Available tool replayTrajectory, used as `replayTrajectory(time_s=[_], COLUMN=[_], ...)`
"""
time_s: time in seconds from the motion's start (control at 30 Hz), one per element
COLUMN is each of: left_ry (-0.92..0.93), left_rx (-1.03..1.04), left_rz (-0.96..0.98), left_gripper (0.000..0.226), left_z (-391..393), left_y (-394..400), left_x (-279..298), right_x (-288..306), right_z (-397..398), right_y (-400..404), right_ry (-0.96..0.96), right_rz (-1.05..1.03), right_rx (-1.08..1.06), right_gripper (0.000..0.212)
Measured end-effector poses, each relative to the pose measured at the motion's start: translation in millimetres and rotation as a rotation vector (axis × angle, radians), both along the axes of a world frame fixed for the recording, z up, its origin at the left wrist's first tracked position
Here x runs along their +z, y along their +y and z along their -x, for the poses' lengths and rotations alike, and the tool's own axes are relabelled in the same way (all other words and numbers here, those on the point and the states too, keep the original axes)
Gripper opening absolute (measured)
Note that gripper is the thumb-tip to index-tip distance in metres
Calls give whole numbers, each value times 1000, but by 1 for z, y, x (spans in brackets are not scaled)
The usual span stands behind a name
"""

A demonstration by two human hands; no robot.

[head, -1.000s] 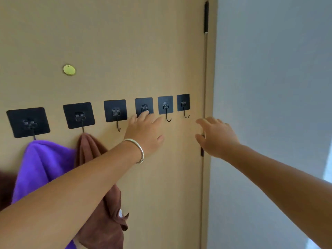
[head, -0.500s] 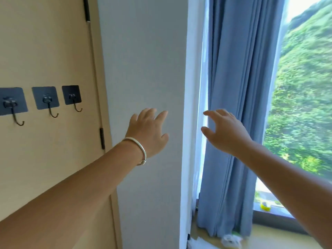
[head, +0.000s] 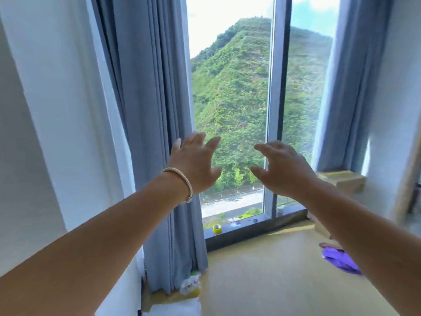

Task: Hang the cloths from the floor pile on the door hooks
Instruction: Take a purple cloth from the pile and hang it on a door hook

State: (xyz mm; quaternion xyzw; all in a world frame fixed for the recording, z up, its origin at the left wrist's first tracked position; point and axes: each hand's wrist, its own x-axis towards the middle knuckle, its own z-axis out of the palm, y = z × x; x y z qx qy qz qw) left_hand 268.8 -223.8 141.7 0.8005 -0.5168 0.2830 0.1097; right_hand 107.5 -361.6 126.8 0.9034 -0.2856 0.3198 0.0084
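Note:
Both arms reach out in front of me toward a tall window. My left hand [head: 193, 163], with a pale bangle on its wrist, is empty and its fingers are spread. My right hand [head: 282, 169] is empty too, fingers apart. A purple cloth [head: 339, 258] lies on the tan floor at the lower right, partly hidden behind my right forearm, with a brownish edge of another cloth just above it. The door and its hooks are out of view.
Blue-grey curtains [head: 157, 133] hang on both sides of the window. A white wall [head: 57, 133] fills the left. A yellow tape roll [head: 217, 228] sits on the window sill. Cardboard boxes [head: 341, 182] stand at the right. A crumpled bag [head: 190, 286] lies by the curtain foot.
My view has swung right, away from the door with its hooks and hung cloths, past the white wall to the window. Both hands stayed out in front, open and empty.

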Motion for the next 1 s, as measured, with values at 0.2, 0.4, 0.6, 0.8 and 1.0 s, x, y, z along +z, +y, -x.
replayTrajectory(time_s=[0.2,0.4,0.6,0.8,1.0], left_ry=[25,16,20,16,96], left_rx=[-255,-497,-743,-897,-988], left_rz=[-37,-73,-80,-114,-159], left_gripper=[74,72,71,72,69], left_z=[96,199,311,408,470], left_y=[-126,-225,-301,-358,-389], left_x=[-12,-30,-47,-62,-74], right_x=[-4,-20,-35,-46,-60], right_z=[125,244,358,449,500], right_y=[-82,-130,-155,-170,-181], right_ry=[27,38,50,103,78], right_rz=[-51,-79,-135,-178,-243], right_rx=[-237,-505,-761,-968,-1084], right_gripper=[63,60,62,63,61])
